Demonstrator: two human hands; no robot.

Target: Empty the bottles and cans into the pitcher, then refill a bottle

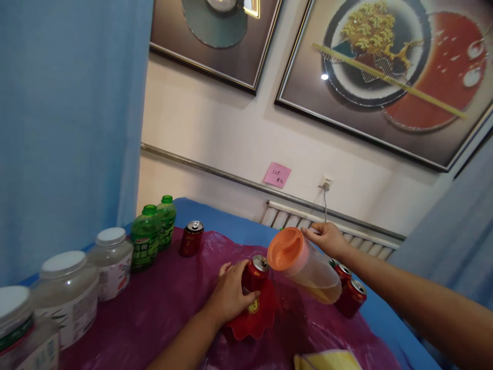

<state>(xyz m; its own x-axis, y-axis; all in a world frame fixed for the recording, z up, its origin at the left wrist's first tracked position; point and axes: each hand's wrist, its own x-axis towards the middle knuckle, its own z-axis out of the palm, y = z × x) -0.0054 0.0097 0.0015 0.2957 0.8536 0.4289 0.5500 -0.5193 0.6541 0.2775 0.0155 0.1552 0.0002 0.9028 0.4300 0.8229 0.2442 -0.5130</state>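
My left hand [231, 295] is wrapped round a red can [254, 273] that stands on a red scalloped mat [260, 321]. Tilted toward that can is a clear plastic pitcher [311, 275] with an orange lid [285, 250], its spout side close to the can's top. Some yellowish liquid lies in the pitcher's lower part. My right hand [325, 239] grips the pitcher from behind on its upper side; the handle is mostly hidden.
Lidded jars [69, 298], green bottles [145, 239] and a dark red can [191, 239] line the left. More red cans [351, 298] stand at the right. A yellow cloth [327, 361] lies at the front edge. Purple sheeting [154, 318] covers the table.
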